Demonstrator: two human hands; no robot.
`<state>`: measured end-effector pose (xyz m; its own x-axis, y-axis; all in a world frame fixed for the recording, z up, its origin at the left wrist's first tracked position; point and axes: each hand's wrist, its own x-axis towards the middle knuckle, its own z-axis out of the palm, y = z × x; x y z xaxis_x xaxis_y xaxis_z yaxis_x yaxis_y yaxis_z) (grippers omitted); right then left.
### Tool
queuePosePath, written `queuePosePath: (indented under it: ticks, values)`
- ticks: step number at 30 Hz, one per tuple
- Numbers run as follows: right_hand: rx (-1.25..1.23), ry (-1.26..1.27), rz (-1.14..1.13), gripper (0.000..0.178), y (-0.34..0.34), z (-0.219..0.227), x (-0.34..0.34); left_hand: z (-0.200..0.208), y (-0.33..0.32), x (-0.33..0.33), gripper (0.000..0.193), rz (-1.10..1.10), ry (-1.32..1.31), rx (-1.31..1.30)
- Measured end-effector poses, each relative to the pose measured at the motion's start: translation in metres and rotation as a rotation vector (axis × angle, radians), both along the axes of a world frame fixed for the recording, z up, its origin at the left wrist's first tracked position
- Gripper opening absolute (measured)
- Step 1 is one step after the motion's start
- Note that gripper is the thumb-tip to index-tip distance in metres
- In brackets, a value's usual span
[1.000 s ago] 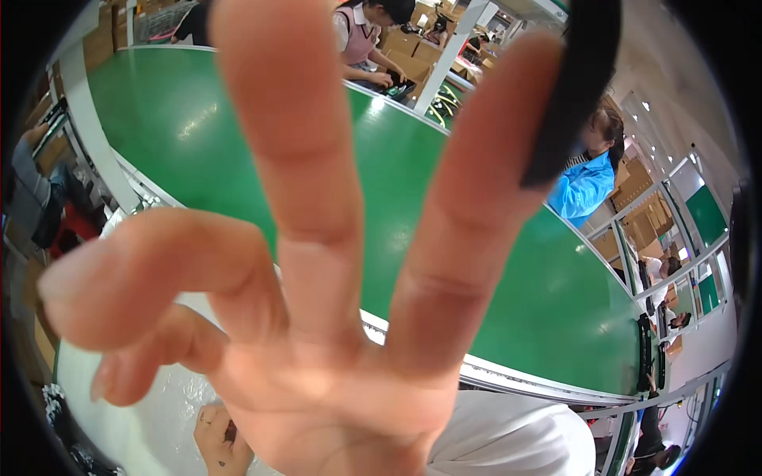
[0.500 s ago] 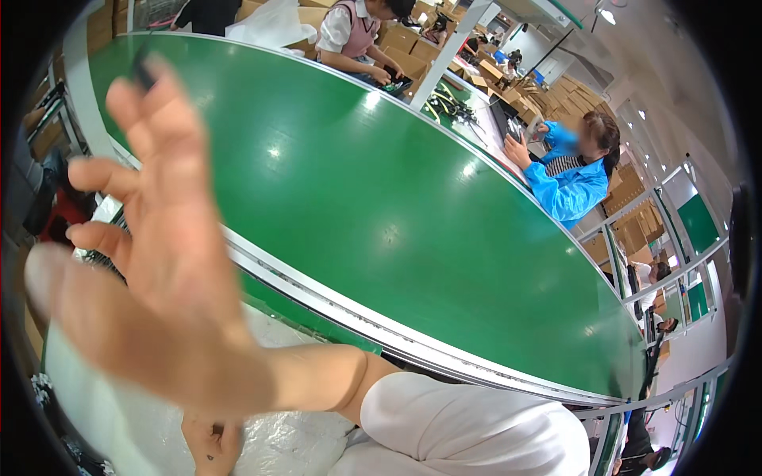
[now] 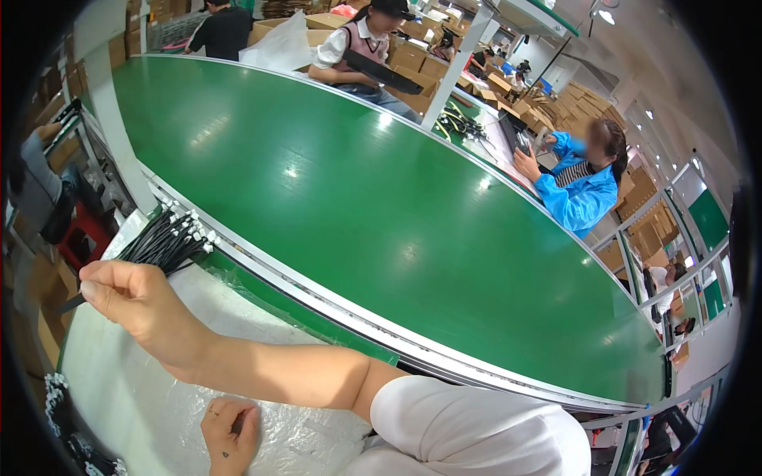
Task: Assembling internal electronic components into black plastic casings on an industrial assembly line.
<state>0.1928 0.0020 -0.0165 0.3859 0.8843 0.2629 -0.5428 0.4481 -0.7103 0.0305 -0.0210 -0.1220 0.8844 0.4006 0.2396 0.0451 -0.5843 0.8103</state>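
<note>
Black strip [image 3: 71, 305] at the near left of the head view, at the fingertips of the right hand [image 3: 131, 297], is partly hidden: only a short length shows below the thumb, the rest being lost behind the fingers. Thumb and fingers are together, pinched on it. The left hand [image 3: 226, 432] lies near on the film [image 3: 294, 440] over the white table [image 3: 99, 361], fingers curled; a dark gap shows by the thumb, and I cannot tell whether anything is in it. Its forearm is cut off by the lower edge, as is part of the white sleeve [image 3: 484, 428] on the right. The strip looks thin, flat, dark and straight, its free end pointing left; finer detail is too small to tell. Just beyond the right hand lies a bundle of black cables [image 3: 163, 242] with white plugs, loosely fanned at the table's far left corner, beside the green belt [image 3: 357, 206]. Another dark bundle [image 3: 75, 444] with white ends, at the near left, is swallowed by the dark rim. Beyond the belt, an open box [image 3: 324, 21] stands with a white sheet [image 3: 278, 44] at its left; its contents cannot be made out. Another box [image 3: 425, 83] stands right of a worker in a pink vest [image 3: 361, 51], who holds a black panel [image 3: 381, 73].
</note>
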Motion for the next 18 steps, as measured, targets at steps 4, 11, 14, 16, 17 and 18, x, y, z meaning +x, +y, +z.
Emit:
queuePosePath:
  ticks: [4,11,14,16,17,18]
  values:
    - [0.040,-0.175,-0.008,0.042,-0.007,0.006,0.006,0.002,0.000,-0.002,0.004,0.006,-0.006,-0.031]
    - [-0.180,-0.922,-0.609,0.082,-0.038,-0.020,0.067,-0.004,0.007,-0.003,0.004,0.019,-0.036,0.000]
    - [-0.361,-1.660,-0.999,0.097,-0.054,-0.044,0.166,-0.003,0.006,0.001,0.003,0.027,-0.023,-0.052]
    - [-0.505,-1.857,-1.042,0.101,-0.056,-0.050,0.221,-0.004,0.008,0.001,0.003,0.007,-0.039,-0.066]
    - [-0.614,-1.937,-1.032,0.103,-0.056,-0.056,0.240,-0.003,0.009,0.000,0.003,0.025,-0.046,-0.053]
    - [-0.723,-2.011,-1.019,0.105,-0.052,-0.065,0.255,-0.003,0.009,-0.002,0.003,0.030,-0.036,-0.054]
